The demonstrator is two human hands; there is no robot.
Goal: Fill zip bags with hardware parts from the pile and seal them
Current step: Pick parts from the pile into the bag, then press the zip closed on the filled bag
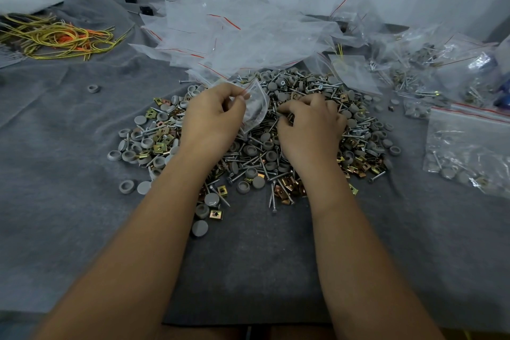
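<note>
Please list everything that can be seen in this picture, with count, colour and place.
Pile of hardware parts: one; grey caps, silver screws, brass clips; table centre.
Small clear zip bag: one, red-striped; in left hand.
Heap of empty clear zip bags: many; behind pile.
Filled zip bags: several; right side.
Yellow and orange wire ties: one bundle; far left.
Grey cloth: one; covers table.
Left hand: pinches bag.
Right hand: fingers curled in pile.

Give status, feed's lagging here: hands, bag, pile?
Left hand pinches small zip bag, mouth unsealed. Right hand curled into hardware pile, picking parts. Nothing blocking.
</note>
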